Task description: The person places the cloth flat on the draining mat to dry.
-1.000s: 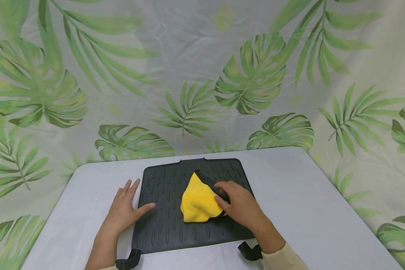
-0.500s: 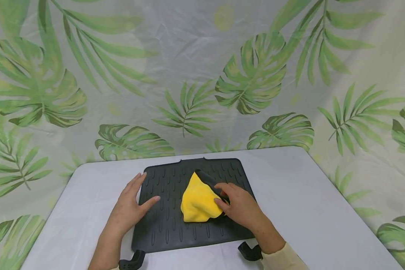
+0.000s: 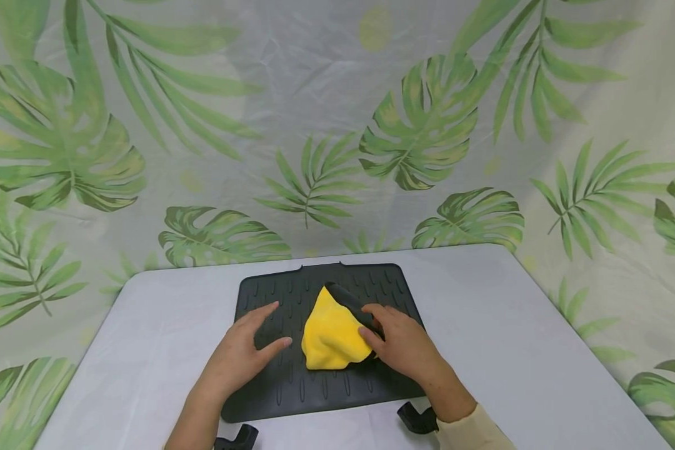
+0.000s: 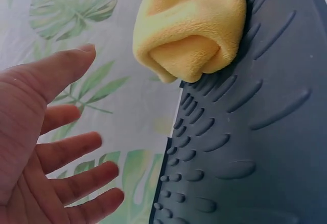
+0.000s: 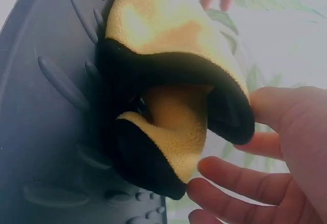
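A crumpled cloth, plush yellow on one side with black edging and a black reverse, stands bunched on a dark ribbed mat in the head view. My right hand pinches its black-edged right side between thumb and fingers. In the right wrist view the cloth bulges open toward the camera, with folds inside. My left hand hovers over the mat's left part, thumb and fingers spread, a short gap from the cloth. The left wrist view shows those fingers apart and holding nothing.
The mat lies on a white table with rounded far corners. Behind it hangs a leaf-patterned curtain. Black wrist mounts show below both hands near the table's front.
My left hand has moved right, from the mat's left edge to over the mat and closer to the cloth. The right hand and the cloth stay almost still.
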Available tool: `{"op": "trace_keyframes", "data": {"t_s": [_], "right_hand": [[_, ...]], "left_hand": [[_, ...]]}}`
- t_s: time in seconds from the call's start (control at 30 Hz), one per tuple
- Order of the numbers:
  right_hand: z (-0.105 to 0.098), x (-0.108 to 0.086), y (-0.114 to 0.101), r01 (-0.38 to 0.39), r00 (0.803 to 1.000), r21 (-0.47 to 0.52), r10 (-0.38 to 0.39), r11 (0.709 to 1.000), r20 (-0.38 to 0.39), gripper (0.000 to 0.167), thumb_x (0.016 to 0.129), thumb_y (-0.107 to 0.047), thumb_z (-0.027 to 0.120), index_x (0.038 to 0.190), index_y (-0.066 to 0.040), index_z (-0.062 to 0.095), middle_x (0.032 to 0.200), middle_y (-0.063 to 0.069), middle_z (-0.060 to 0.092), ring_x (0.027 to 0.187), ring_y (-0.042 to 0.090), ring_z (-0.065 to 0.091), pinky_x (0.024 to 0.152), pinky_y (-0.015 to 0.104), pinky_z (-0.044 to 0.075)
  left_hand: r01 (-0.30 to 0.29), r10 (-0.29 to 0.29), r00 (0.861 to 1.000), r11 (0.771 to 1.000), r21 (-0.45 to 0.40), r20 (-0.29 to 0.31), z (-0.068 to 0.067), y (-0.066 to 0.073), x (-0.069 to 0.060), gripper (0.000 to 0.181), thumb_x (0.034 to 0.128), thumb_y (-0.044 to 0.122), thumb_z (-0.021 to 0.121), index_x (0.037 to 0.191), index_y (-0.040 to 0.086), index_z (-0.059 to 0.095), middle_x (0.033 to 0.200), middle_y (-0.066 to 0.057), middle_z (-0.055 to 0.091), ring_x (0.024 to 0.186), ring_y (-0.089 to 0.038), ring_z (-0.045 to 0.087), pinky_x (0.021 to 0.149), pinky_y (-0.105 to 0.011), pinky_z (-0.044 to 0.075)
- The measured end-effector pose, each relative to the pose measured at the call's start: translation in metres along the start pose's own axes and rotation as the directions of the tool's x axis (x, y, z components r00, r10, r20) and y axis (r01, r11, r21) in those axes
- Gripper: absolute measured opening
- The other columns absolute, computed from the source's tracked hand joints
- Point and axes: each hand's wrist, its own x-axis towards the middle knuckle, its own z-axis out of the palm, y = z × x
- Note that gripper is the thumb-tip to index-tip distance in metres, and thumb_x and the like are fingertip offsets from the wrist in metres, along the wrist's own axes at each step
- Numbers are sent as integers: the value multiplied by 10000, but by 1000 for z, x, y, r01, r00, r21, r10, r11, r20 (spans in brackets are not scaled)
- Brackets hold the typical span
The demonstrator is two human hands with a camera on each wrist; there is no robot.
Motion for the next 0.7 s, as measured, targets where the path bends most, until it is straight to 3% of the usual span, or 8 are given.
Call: {"op": "trace_keyframes", "data": {"t_s": [0.37, 0.7], "right_hand": [[-1, 0, -4, -18, 999, 18, 17, 1000, 49, 399, 1000, -339, 666, 1350, -154, 615, 739, -132, 562, 604, 36, 479, 584, 226, 436], [2, 0, -7, 1, 999, 20, -2, 1000, 51, 390, 993, -323, 680, 1348, -173, 620, 788, -127, 581, 658, 47, 492, 617, 235, 444]], "left_hand": [[52, -54, 994, 998, 20, 99, 10, 7, 1, 670, 890, 470, 770, 1477, 228, 558, 1485, -97, 587, 1385, -388, 522, 1093, -631, 447], [61, -63, 989, 998, 13, 131, 20, 13, 1, 671, 883, 460, 781, 1473, 236, 552, 1368, -38, 682, 1291, -328, 612, 1049, -592, 499]]}}
